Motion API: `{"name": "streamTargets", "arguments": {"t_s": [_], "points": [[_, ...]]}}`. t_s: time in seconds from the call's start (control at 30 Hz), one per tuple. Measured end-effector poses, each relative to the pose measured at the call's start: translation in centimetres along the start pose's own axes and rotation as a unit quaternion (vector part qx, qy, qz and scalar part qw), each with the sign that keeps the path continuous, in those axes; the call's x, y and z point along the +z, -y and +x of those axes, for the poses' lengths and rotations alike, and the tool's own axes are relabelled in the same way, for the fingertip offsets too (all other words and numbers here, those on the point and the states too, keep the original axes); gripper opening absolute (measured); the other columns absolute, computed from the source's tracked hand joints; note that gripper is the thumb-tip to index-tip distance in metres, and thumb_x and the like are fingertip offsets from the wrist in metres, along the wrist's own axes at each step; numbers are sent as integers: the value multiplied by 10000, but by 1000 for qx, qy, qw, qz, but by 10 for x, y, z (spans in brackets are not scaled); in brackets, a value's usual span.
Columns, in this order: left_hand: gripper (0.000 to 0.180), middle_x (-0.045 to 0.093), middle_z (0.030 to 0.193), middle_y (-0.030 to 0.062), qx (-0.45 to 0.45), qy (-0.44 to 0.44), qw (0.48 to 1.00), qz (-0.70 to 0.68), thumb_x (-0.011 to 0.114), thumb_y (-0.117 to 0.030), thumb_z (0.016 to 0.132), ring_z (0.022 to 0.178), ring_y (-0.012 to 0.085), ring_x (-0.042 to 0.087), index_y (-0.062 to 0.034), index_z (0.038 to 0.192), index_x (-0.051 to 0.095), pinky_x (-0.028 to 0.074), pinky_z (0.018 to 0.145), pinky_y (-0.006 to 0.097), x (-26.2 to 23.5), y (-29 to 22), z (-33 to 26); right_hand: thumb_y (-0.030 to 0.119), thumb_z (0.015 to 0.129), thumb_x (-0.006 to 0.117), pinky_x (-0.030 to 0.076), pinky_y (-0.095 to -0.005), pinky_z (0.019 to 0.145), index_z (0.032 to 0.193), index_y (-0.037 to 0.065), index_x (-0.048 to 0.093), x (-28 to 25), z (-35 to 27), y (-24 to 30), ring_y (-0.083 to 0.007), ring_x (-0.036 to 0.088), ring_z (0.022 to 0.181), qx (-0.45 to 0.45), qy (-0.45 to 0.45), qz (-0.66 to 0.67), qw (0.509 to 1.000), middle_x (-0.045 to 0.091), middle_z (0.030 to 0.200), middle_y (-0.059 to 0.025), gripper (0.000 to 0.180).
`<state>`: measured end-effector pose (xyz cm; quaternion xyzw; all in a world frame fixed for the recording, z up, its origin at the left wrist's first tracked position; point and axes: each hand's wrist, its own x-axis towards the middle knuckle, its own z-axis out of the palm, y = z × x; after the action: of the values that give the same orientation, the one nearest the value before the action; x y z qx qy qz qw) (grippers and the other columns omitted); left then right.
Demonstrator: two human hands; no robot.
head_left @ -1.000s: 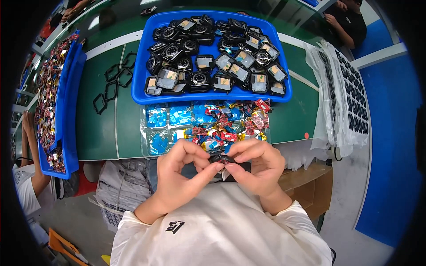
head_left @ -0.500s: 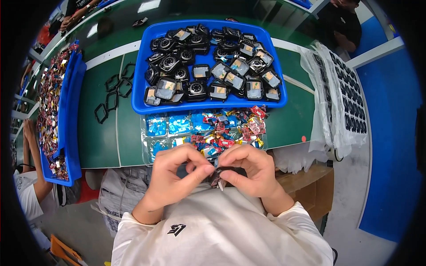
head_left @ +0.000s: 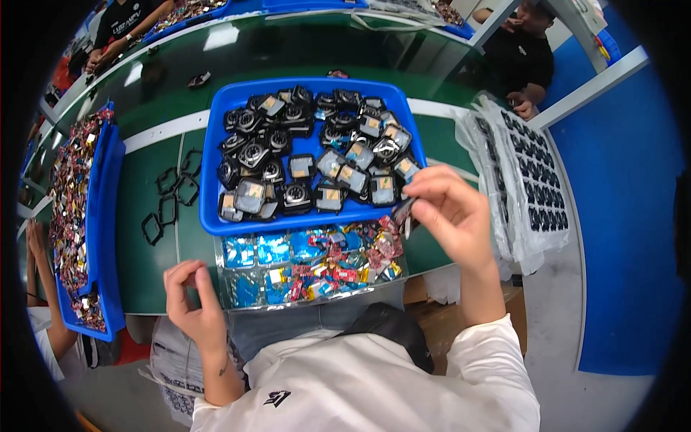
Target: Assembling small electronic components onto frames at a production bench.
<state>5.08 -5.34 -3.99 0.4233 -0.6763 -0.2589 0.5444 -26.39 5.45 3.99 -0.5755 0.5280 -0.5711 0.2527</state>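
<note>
Pinching a small dark piece point(head_left: 404, 211) between thumb and fingers, the right hand point(head_left: 457, 216) is now reaching forward and hovering by the near right corner of the blue tray point(head_left: 313, 87), whereas half a second ago both hands were working on a dark piece close to the chest. The left hand point(head_left: 193, 302) is now resting apart on the other side, its fingers loosely bending and grasping nothing that is showing. This is suggesting that the two-handed handling is pausing and the right hand alone is carrying the piece; blur is hiding its exact form, though a thin pale strip point(head_left: 408, 229) is hanging below. Just under it, a thin, glossy clear tray point(head_left: 288, 305) is holding crinkled, shiny blue films point(head_left: 273, 249) and a loose tangle of flat red boards point(head_left: 345, 275). Beyond, the smooth-walled, round-cornered blue tray is bearing a heap of black watch cases point(head_left: 296, 196), some showing ringed discs, others matt grey faces with tan patches. To the left, thin angular black frames point(head_left: 167, 210) are lying on the smooth green bench point(head_left: 147, 281), and further out a long blue bin point(head_left: 108, 209) is brimming with jumbled small parts point(head_left: 72, 209). On the far right, wrinkled translucent plastic point(head_left: 497, 165) is wrapping sheets point(head_left: 536, 173) of dark shapes in neat rows.
</note>
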Motion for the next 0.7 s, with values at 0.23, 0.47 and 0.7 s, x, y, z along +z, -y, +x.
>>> {"name": "streamTargets", "arguments": {"t_s": [0.23,0.47,0.7], "points": [[134,571,890,74,14,-47,999,-22,544,41,884,742,108,524,26,1017,557,413,691,209,13,24,1,-4,807,621,510,-250,701,993,-54,654,-107,123,-62,-143,656,738,52,-204,-158,965,697,847,-123,195],[61,554,754,8,-64,-67,996,15,588,-14,890,608,48,400,-9,894,527,328,559,181,4,29,-6,158,714,685,505,-344,819,830,86,741,-191,190,-202,-276,673,886,263,-401,-283,831,708,884,-127,148],[172,531,618,10,-68,-54,994,73,605,-52,893,524,45,388,-8,747,526,300,491,195,10,20,-2,190,702,716,498,-391,857,869,102,711,-187,187,-201,-324,639,971,340,-396,-402,752,681,1010,-142,189]]}}
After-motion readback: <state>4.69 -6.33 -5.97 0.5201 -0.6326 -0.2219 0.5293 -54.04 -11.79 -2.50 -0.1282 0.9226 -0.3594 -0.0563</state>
